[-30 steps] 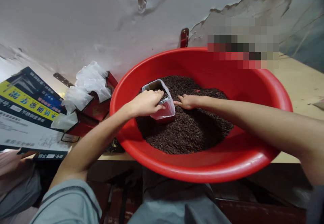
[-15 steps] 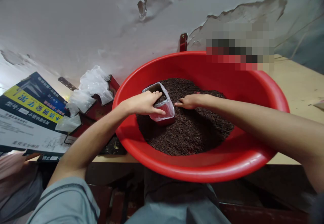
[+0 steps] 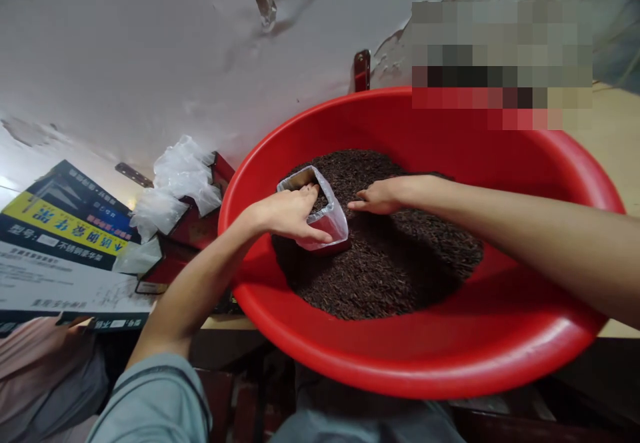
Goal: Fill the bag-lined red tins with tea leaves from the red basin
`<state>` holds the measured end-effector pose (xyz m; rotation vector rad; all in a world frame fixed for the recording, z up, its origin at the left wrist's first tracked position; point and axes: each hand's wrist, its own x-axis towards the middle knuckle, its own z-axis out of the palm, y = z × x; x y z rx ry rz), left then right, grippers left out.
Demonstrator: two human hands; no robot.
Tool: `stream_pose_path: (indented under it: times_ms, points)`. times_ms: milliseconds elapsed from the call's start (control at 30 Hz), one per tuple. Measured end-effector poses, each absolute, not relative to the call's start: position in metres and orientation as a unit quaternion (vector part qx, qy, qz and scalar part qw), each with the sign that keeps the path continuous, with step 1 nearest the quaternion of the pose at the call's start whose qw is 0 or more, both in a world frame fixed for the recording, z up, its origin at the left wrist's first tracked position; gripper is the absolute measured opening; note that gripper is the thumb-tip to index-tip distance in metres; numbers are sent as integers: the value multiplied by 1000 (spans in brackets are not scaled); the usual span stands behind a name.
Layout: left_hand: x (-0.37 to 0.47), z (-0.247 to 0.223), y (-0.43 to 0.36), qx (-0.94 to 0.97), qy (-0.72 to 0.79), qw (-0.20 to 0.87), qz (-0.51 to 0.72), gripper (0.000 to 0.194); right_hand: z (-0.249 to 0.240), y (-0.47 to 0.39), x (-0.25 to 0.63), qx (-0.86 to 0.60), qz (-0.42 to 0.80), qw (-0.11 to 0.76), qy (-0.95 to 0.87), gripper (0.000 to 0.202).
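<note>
A large red basin (image 3: 400, 363) holds a heap of dark brown, needle-like dry leaves (image 3: 385, 283) resembling loose tea. Sitting in the heap is a small red box (image 3: 325, 248), tilted, with a clear plastic bag liner (image 3: 336, 219) folded over its rim. My left hand (image 3: 295, 213) grips this box from the left, fingers inside its mouth and thumb stretched along the near side. Just right of the box, my right hand (image 3: 383, 195) hovers low over or touches the leaves, palm down, fingers extended and apart from the box.
Left of the basin stand more red boxes (image 3: 193, 223) with plastic bags (image 3: 183, 169) bulging from them. A printed carton (image 3: 65, 249) lies farther left, beside a person's clothing (image 3: 50, 376). Behind is a peeling wall (image 3: 150, 49); a pale tabletop (image 3: 615, 119) shows at right.
My view has shifted slightly, so the basin appears larger and closer. My left hand stays on the lined box, its fingers a little deeper. My right hand keeps nearly the same place beside it.
</note>
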<state>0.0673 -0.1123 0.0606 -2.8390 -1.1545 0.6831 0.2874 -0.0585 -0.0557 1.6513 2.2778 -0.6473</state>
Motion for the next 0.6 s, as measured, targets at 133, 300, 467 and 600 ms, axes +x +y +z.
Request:
stream_pose_path:
  times_ms: [133, 300, 467, 600]
  points:
    - [71, 64, -112, -902, -375, -7, 215, 91, -48, -52, 295, 547, -229, 73, 802, 84]
    - [71, 77, -96, -878, -383, -96, 271, 87, -55, -28, 314, 537, -236, 24, 809, 89]
    - [74, 86, -79, -875, -366, -138, 286, 82, -46, -27, 319, 544, -215, 26, 810, 94]
    - [72, 79, -81, -892, -343, -97, 277, 94, -34, -44, 315, 562, -234, 48, 792, 83]
